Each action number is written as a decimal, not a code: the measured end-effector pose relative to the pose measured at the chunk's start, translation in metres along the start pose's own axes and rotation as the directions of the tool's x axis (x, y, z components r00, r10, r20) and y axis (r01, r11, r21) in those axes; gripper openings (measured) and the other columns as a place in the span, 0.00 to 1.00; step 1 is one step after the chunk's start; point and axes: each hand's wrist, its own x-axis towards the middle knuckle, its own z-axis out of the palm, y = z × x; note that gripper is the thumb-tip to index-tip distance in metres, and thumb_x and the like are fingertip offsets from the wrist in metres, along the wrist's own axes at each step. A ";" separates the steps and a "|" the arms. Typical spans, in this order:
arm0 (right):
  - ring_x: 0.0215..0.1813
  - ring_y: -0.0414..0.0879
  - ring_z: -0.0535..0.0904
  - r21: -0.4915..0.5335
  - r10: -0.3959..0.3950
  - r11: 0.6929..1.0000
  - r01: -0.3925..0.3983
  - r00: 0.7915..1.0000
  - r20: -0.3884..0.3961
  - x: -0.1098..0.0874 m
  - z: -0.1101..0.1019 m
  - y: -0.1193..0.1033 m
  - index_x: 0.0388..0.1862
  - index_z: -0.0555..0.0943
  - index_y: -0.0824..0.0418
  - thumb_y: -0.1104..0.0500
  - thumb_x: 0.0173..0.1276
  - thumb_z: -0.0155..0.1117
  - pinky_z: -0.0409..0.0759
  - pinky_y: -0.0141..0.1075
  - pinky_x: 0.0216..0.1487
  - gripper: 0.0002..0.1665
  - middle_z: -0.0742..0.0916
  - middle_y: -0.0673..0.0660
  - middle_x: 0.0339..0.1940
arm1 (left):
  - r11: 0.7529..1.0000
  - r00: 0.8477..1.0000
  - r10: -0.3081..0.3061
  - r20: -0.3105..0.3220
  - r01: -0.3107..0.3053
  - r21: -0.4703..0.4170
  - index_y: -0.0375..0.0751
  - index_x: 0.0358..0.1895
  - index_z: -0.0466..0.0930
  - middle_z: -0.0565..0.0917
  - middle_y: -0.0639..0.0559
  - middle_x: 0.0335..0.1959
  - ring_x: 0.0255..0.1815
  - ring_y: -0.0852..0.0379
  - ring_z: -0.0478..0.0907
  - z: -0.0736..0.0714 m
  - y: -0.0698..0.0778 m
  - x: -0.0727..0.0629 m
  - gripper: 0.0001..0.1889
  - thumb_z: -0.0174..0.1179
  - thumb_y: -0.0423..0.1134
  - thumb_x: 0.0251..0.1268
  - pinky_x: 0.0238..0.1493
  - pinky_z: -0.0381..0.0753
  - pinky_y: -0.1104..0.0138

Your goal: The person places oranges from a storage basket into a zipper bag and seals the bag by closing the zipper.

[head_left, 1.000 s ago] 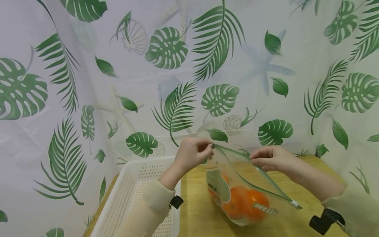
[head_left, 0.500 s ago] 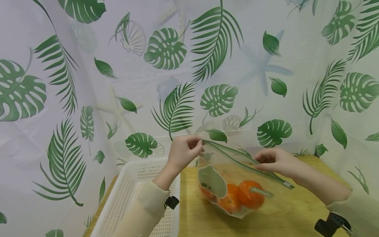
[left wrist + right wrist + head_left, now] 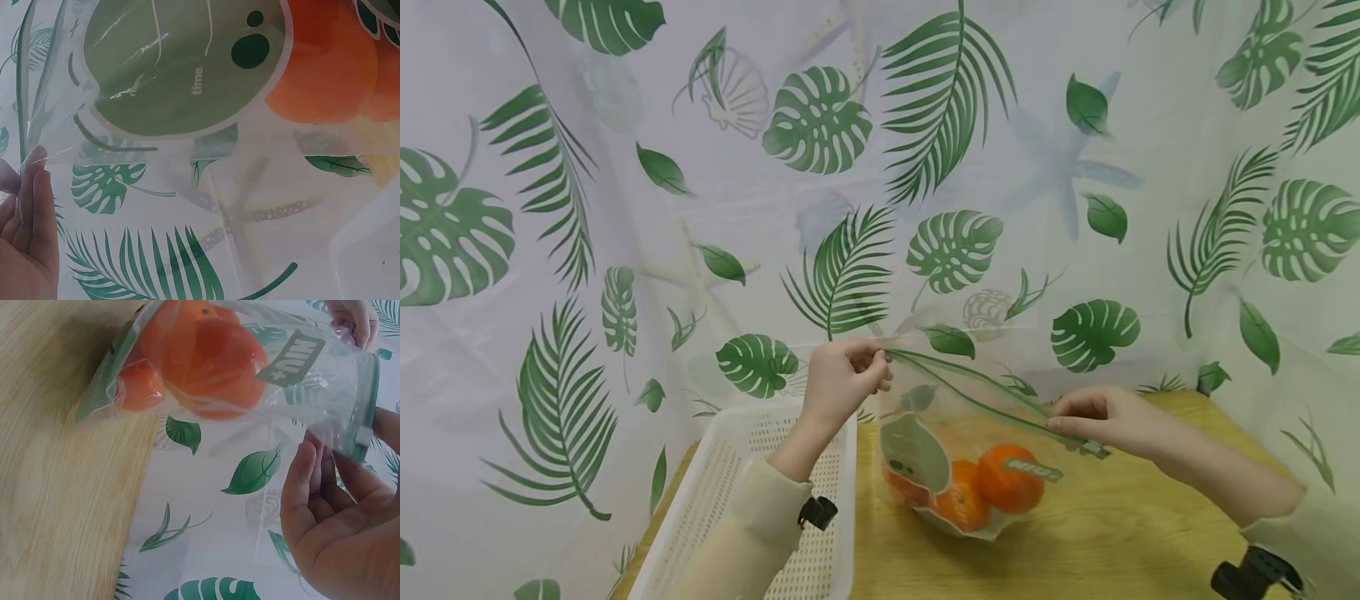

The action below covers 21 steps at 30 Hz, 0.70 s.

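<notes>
A clear zip bag (image 3: 917, 450) with green-edged seams and a printed label holds several round orange fruits (image 3: 1011, 479). My left hand (image 3: 842, 379) pinches its upper left corner at the green zip strip. Further right, my right hand (image 3: 1108, 417) pinches the strip between thumb and fingers, close to its right end. A pale slider (image 3: 362, 435) shows there in the right wrist view. Between the hands the two green strips stand slightly apart. The bag hangs tilted, its bottom low over the wooden table (image 3: 1112, 533).
A white perforated plastic basket (image 3: 848, 525) stands on the table to the left, partly hidden by my left forearm. A leaf-patterned sheet (image 3: 1037, 275) rises behind the table and along both sides.
Both strips have drawn closer together at the bag's mouth. My left hand and the bag have moved left; my right hand has shifted slightly right and down along the strip toward the slider end.
</notes>
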 end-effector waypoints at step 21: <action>0.31 0.38 0.75 -0.019 -0.090 0.996 0.089 0.995 -0.051 -0.001 -0.003 0.000 0.45 0.84 0.66 0.59 0.76 0.68 0.77 0.34 0.35 0.10 0.81 0.46 0.28 | 0.987 0.991 -0.135 -0.024 0.132 -0.094 0.29 0.41 0.90 0.91 0.35 0.28 0.20 0.63 0.86 -0.015 -0.006 0.000 0.09 0.60 0.26 0.71 0.27 0.87 0.71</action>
